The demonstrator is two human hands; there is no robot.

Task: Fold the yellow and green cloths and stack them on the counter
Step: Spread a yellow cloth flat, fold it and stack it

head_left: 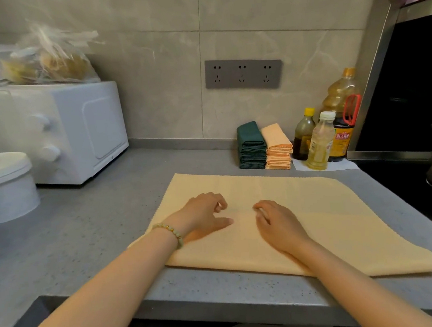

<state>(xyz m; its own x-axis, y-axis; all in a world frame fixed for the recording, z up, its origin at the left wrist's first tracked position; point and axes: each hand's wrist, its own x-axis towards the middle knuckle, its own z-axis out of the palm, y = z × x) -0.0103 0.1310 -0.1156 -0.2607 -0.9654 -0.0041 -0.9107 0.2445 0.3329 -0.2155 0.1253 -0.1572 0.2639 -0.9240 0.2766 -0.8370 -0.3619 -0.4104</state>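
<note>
On the yellow cloth [314, 206], left hand [203, 215] and right hand [277, 223] rest curled; grip unclear.

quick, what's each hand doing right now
left hand: fingers curled on the yellow cloth, grip cannot be told
right hand: fingers curled on the yellow cloth, grip cannot be told

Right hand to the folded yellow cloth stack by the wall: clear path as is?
Probably yes. Between the right hand and the folded yellow cloth stack lie only the spread yellow cloth and grey counter; the plastic bottles stand beside it, not across.
</note>
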